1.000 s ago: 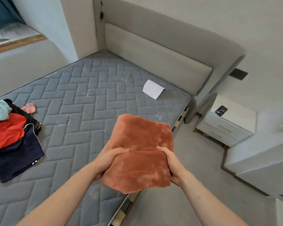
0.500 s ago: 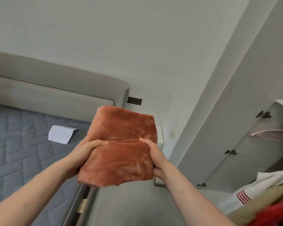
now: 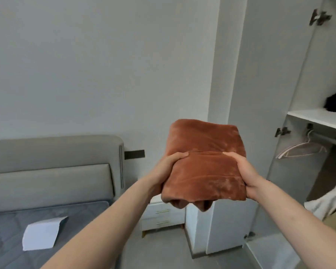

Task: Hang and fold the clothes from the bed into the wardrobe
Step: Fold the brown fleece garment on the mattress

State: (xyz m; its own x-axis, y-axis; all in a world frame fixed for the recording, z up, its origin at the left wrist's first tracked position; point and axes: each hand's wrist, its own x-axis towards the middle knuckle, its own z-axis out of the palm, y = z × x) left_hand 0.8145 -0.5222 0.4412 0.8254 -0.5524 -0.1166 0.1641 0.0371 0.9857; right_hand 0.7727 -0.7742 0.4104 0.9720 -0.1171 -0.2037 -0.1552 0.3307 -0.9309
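Two hands, one folded bundle, raised toward the wardrobe [image 3: 299,78].

Left hand [image 3: 166,167] and right hand [image 3: 244,171] clamp the rust fleece garment [image 3: 202,166] from both sides, thumbs on top, likely so the folds stay put; the shelf [image 3: 318,118] sits up right, bed [image 3: 47,230] down left.

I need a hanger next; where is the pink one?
In the head view, the pink hanger hangs at right on the wardrobe rail, under the white shelf.
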